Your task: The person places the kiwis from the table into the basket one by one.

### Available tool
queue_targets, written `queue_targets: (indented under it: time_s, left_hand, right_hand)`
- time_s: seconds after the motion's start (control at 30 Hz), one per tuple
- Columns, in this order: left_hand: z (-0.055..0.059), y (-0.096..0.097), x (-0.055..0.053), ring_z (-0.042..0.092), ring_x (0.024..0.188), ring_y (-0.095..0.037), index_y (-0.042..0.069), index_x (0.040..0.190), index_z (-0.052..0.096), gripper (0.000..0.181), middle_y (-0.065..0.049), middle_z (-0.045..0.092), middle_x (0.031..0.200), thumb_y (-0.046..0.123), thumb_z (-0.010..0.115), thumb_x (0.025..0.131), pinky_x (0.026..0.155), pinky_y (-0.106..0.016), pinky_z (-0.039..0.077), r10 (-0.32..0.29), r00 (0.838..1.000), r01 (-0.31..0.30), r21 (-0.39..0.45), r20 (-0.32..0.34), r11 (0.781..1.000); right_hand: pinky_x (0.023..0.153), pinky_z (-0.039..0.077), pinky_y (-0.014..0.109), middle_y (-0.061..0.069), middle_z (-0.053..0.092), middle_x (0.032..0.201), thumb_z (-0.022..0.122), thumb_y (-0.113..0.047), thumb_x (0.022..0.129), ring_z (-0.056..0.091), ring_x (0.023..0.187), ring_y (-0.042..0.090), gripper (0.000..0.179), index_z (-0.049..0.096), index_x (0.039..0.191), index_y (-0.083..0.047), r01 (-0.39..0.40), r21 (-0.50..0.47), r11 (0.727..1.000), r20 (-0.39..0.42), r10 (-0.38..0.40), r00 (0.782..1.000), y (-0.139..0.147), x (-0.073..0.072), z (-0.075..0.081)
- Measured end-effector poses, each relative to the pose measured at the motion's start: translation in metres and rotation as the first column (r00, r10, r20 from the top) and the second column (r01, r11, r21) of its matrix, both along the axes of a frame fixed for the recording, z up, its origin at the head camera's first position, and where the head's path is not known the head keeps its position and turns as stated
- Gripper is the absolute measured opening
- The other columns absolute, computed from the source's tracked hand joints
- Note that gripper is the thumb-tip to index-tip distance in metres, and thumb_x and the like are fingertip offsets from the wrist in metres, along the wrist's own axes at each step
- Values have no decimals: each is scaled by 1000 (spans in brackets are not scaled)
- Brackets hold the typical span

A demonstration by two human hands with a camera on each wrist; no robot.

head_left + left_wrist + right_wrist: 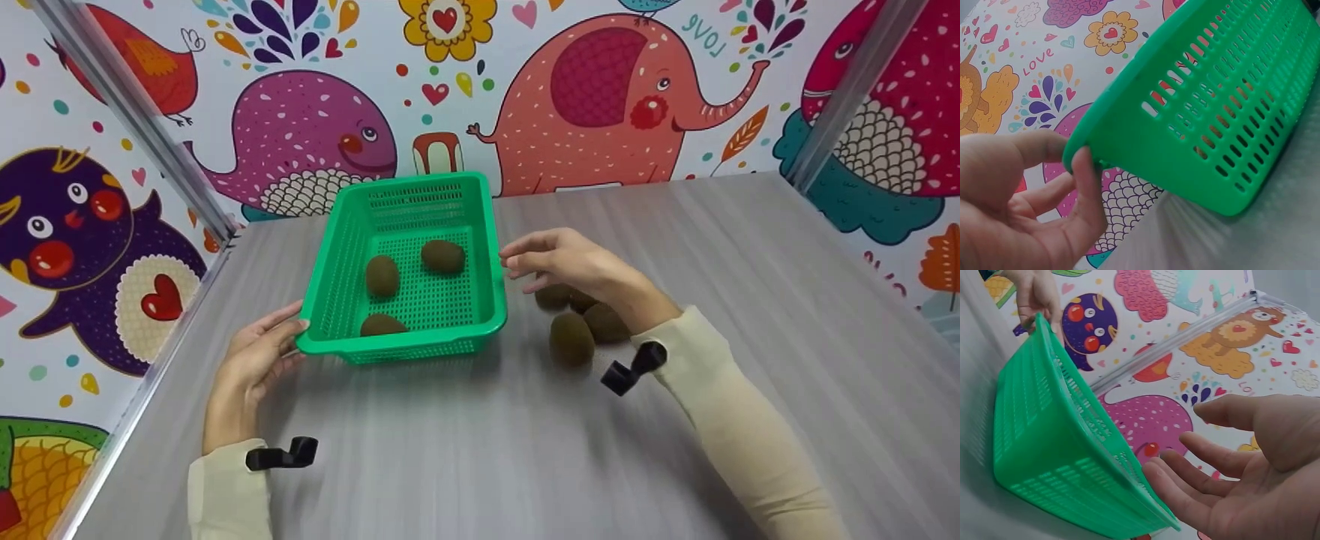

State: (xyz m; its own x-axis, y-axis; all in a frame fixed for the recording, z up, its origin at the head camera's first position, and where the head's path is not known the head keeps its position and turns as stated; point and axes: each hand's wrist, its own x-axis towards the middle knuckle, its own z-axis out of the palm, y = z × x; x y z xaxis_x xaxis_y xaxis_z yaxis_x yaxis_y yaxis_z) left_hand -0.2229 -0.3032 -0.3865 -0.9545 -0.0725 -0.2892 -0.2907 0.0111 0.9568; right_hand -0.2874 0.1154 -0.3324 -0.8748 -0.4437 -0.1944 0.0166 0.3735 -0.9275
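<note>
A green plastic basket [412, 342] stands tilted on the table, holding three brown kiwis: one [443, 257] towards the back right, one [382, 276] at the left, and one [382, 325] partly hidden by the front rim. My left hand [255, 352] pinches the rim at the front left corner; in the left wrist view its thumb and fingers [1085, 185] grip the edge. Beside the right rim is my right hand [574, 261], its relaxed fingers spread and holding nothing. Below that hand several kiwis [572, 340] lie bunched on the table, some partly covered by it.
The grey wood-grain table [450, 465] runs back to a wall [457, 97] with cartoon animals. Metal frame posts [142, 120] rise at both sides. Black brackets [283, 454] are strapped at both wrists.
</note>
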Motion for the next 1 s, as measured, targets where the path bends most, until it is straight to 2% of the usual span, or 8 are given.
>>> queue_targets:
  time_s: [0.2, 0.43, 0.6, 0.83, 1.0]
  left_hand:
    - [0, -1, -1, 66, 75, 0, 6, 158, 30, 61, 15, 71, 86, 13, 54, 102, 68, -19, 55, -5, 1000, 5, 9, 11, 1000]
    - [-1, -1, -1, 66, 76, -1, 7, 158, 30, 61, 15, 70, 87, 14, 55, 102, 71, -21, 56, -9, 1000, 9, 3, 15, 1000]
    - [0, -1, -1, 66, 76, 0, 6, 158, 30, 62, 15, 71, 87, 14, 55, 102, 71, -20, 56, -13, 1000, 12, 10, 11, 1000]
    - [-1, -1, -1, 66, 78, 0, 6, 157, 32, 61, 16, 70, 87, 13, 56, 101, 69, -19, 56, 2, 1000, -2, -3, 7, 1000]
    - [-1, -1, -2, 66, 78, 0, 6, 157, 32, 61, 16, 71, 87, 14, 57, 101, 69, -19, 56, 4, 1000, -4, -4, 13, 1000]
  right_hand:
    - [93, 58, 32, 6, 64, 132, 66, -32, 97, 64, 118, 23, 37, 65, 129, -14, 38, -11, 999, -48, -39, 998, 19, 4, -8]
    - [96, 56, 34, 13, 61, 135, 65, -31, 98, 64, 118, 26, 39, 63, 131, -10, 51, -20, 999, -78, -52, 996, 43, 6, -15]
    - [97, 56, 36, 18, 61, 136, 67, -31, 97, 61, 123, 34, 44, 61, 133, -6, 55, -28, 998, -65, -57, 996, 61, 5, -20]
    - [92, 57, 27, 20, 61, 134, 68, -34, 96, 65, 116, 25, 50, 59, 135, -4, 71, 8, 997, -59, -71, 996, 86, 6, -28]
    - [90, 57, 25, 21, 59, 135, 69, -35, 95, 62, 118, 28, 54, 58, 136, -2, 109, 29, 994, -26, -108, 994, 104, 8, -32]
